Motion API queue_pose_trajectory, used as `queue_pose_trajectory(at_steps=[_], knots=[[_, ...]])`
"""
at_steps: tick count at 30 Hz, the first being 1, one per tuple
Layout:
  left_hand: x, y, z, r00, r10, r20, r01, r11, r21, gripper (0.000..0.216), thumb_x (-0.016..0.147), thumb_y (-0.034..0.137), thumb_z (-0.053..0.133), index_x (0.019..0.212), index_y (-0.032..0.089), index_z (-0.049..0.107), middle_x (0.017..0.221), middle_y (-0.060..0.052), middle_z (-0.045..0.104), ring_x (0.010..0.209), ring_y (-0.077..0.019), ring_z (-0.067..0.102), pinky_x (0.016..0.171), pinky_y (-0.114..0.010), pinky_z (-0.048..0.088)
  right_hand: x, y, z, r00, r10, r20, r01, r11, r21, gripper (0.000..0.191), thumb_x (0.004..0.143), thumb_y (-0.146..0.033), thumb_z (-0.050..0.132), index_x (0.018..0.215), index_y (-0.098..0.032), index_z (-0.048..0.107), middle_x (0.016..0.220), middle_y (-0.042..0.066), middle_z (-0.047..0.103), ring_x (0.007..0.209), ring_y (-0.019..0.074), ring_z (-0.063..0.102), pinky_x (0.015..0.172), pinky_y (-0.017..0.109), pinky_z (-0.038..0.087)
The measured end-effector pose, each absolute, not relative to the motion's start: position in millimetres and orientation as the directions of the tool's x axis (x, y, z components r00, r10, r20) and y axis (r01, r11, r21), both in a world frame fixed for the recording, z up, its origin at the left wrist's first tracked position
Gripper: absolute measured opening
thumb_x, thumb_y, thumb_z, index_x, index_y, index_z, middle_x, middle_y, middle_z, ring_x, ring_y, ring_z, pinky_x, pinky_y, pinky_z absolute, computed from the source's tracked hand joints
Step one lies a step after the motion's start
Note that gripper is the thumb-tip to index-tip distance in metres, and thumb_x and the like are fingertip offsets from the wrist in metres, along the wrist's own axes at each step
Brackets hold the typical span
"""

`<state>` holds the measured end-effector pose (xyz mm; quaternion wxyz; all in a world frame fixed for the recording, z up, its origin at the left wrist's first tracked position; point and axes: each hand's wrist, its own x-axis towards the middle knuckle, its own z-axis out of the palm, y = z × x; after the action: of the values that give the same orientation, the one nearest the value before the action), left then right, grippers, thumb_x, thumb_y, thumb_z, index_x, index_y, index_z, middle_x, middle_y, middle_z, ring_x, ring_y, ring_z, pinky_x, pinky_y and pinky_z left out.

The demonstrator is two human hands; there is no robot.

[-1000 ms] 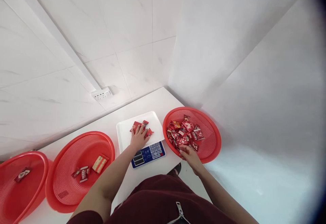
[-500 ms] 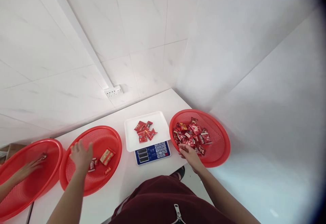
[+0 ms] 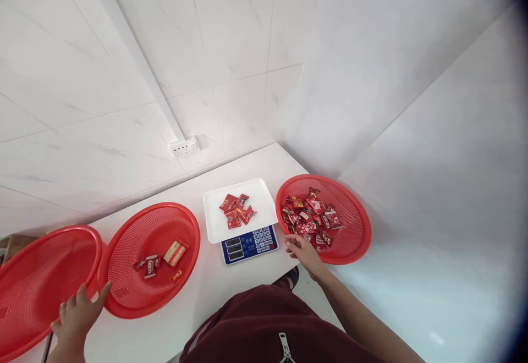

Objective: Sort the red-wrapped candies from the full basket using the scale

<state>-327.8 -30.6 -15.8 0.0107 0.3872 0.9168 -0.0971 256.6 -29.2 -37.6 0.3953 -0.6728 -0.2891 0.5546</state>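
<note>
My left hand point(image 3: 80, 314) is open, its fingers spread beside the adjoining rims of two red baskets. Inside the middle red basket point(image 3: 136, 302) lie a yellow-and-red packet point(image 3: 175, 252) and a few small red packets point(image 3: 151, 266). At the front left rim of the right red basket point(image 3: 355, 225) is my right hand point(image 3: 304, 253), with loosely bent fingers and nothing visible in them. That basket holds a heap of small red snack packets point(image 3: 307, 217). Between the baskets, several red packets point(image 3: 239, 210) rest on the white tray point(image 3: 214, 231) of a blue digital scale point(image 3: 249, 245).
A further red basket point(image 3: 41, 275) stands at the far left, with part of a cardboard box point(image 3: 16, 245) behind it. The white table point(image 3: 243, 165) backs onto a tiled wall with a socket point(image 3: 184, 147). Another wall rises at the right.
My left hand has moved left and toward me, away from above the middle basket. Another person's hand has left the far-left basket. My right hand has barely moved.
</note>
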Motion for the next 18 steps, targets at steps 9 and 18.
queue_pose_trajectory(at_steps=[9,18], knots=[[-336,-13,-17,-0.650,0.697,-0.303,0.715,0.696,0.066,0.094,0.069,0.063,0.043,0.140,0.006,0.021,0.133,-0.031,0.042,0.115,-0.0451,0.048,0.072,-0.052,0.048,252,-32,-33,0.229,0.823,-0.519,-0.036,-0.526,-0.850,0.024,0.065,-0.032,0.064,0.085,-0.019,0.062,0.076,0.001,0.063,0.067,0.0150,0.060,0.061,0.028,0.046],[-303,18,-4,-0.770,0.566,-0.294,0.604,0.795,-0.052,0.067,0.084,0.052,0.018,0.144,0.028,0.001,0.144,-0.017,0.035,0.114,-0.0355,0.054,0.074,-0.047,0.049,258,-34,-32,0.245,0.816,-0.524,-0.043,-0.531,-0.846,0.024,0.065,-0.030,0.062,0.086,-0.019,0.061,0.076,0.000,0.063,0.067,0.0142,0.060,0.062,0.028,0.046]])
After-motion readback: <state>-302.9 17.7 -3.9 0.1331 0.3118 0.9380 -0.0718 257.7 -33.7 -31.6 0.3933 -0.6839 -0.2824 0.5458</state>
